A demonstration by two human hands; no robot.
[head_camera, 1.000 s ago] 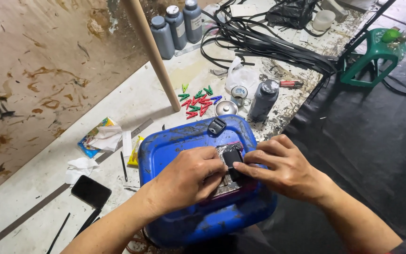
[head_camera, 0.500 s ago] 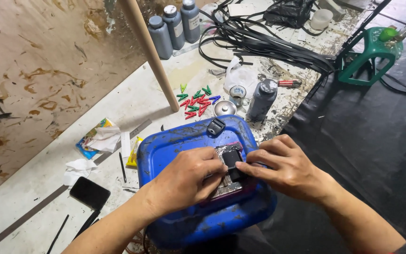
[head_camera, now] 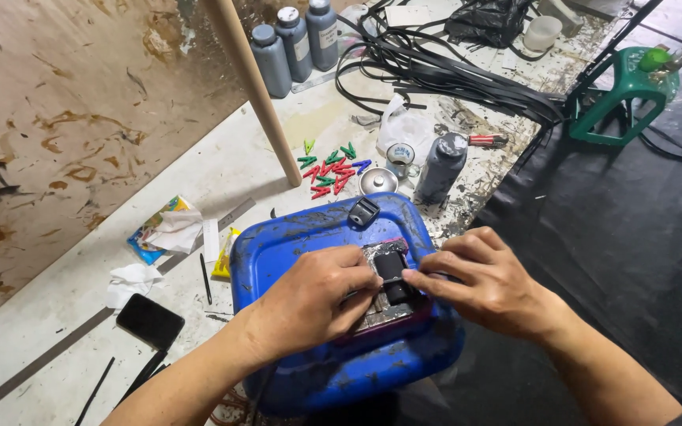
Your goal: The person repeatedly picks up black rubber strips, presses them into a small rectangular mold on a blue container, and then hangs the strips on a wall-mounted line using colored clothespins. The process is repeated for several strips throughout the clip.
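We are pressing a small black piece (head_camera: 392, 272) onto the grey pad (head_camera: 380, 309) atop the blue can (head_camera: 294, 244): left hand (head_camera: 309, 300) fingers curled, steadying it; right hand (head_camera: 487, 280) fingertips pinching its edge. Next we judge it needs firm, even seating.

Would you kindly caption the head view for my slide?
Both hands, left and right, press a small black piece on a blue container.
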